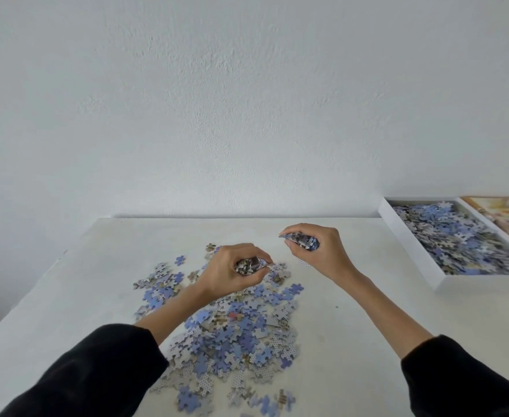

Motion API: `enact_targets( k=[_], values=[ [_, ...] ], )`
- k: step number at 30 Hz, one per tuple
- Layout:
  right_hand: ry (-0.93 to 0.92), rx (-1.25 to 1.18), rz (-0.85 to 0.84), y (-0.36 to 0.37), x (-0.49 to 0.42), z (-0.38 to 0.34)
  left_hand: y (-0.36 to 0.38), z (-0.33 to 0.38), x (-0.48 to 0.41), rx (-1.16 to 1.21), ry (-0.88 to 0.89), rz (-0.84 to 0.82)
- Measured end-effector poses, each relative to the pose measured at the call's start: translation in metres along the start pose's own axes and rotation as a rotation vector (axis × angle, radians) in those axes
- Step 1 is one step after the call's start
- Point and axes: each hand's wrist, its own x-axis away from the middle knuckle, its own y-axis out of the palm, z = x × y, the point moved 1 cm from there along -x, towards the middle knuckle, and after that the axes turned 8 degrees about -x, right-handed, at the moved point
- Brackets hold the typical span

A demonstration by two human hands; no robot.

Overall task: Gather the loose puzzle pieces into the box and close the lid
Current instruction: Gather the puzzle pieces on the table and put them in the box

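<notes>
Wall: plain white and textured, filling the upper half of the view.
Table: a white top pushed against the wall, holding everything else.
Box: a shallow white tray at the far right of the table, well apart from the hands, uncovered.
Pieces in the box: a thick layer already covers its floor, so a good share of the gathering looks done.
Lid: a printed panel lies just beyond the box at the right edge of the view (probably the lid, though it is cut off). It is not on the box, so closing is not yet done.
Loose pile: a broad scatter of blue and grey puzzle pieces in the middle of the table, running towards the near edge. A lot is left to collect, likely several more handfuls.
Left hand: low over the far end of the pile, fingers curled round a clump of pieces.
Right hand: raised a little towards the box side, gripping its own clump.
Handfuls: neither has reached the box.
</notes>
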Motion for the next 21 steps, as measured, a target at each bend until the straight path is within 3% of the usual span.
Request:
enact_targets(
  k=[21],
  values=[
    [0.048, 0.252, 0.173, -0.251, 0.036, 0.067, 0.176, 0.118, -0.154, 0.064, 0.179, -0.114]
  ],
)
